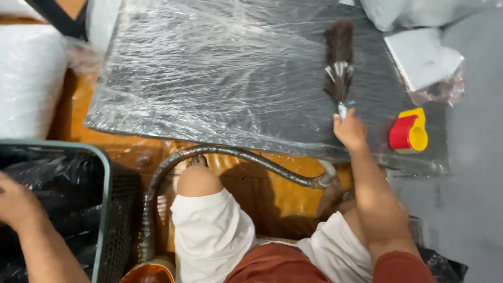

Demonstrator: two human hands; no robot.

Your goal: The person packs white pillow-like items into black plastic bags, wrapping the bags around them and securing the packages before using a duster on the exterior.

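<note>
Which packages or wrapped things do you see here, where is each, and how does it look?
Wrapped board: centre, flat, dark grey under clear film.
White packet: top right, flat and square, in a clear bag.
White bag: far left, bulky.
Black bag: lower left, lining a basket.
No labels, signs or screens.

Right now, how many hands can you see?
2. The right hand grips the brush on the wrapped dark board; the left hand rests in the black basket, fingers cut off by the frame.
</note>
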